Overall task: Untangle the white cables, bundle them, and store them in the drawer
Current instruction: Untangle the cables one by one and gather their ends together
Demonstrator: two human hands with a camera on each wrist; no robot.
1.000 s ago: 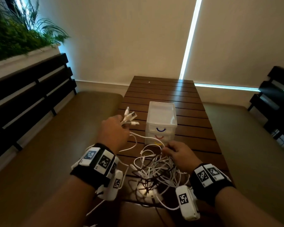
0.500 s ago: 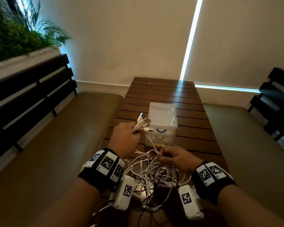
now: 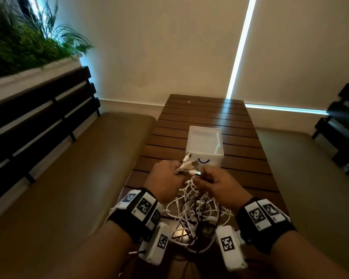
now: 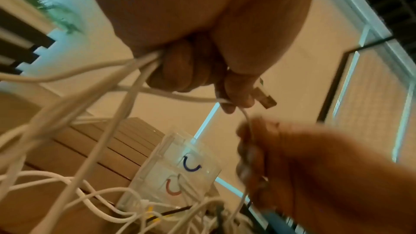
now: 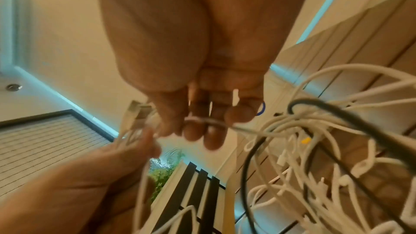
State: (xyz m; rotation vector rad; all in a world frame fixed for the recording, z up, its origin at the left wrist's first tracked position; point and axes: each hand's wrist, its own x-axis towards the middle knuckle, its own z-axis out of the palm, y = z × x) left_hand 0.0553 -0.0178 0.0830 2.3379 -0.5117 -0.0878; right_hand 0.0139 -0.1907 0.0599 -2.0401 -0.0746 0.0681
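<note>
My left hand [image 3: 175, 171] is raised in front of the clear drawer unit [image 3: 205, 146] and grips a bunch of white cable ends with their plugs [image 3: 188, 164] sticking out. In the left wrist view its fingers [image 4: 191, 70] curl round several strands, with a USB plug [image 4: 266, 100] past the thumb. My right hand [image 3: 206, 178] is right beside it and pinches one white strand [image 5: 202, 121] between fingers and thumb. The tangle of white cables [image 3: 193, 214] hangs and lies below both hands, with a dark cable [image 5: 337, 113] wound through it.
The drawer unit shows a blue handle [image 4: 191, 165] above a red one [image 4: 173, 189], both drawers closed. It stands on a slatted wooden table [image 3: 206, 111]. Padded benches [image 3: 79, 168] run along both sides, and a planter [image 3: 28, 49] sits above the left backrest.
My left hand has moved right with the cable ends, from left of the drawer unit to its front. The right hand rose from the tangle to meet it, lifting a strand.
</note>
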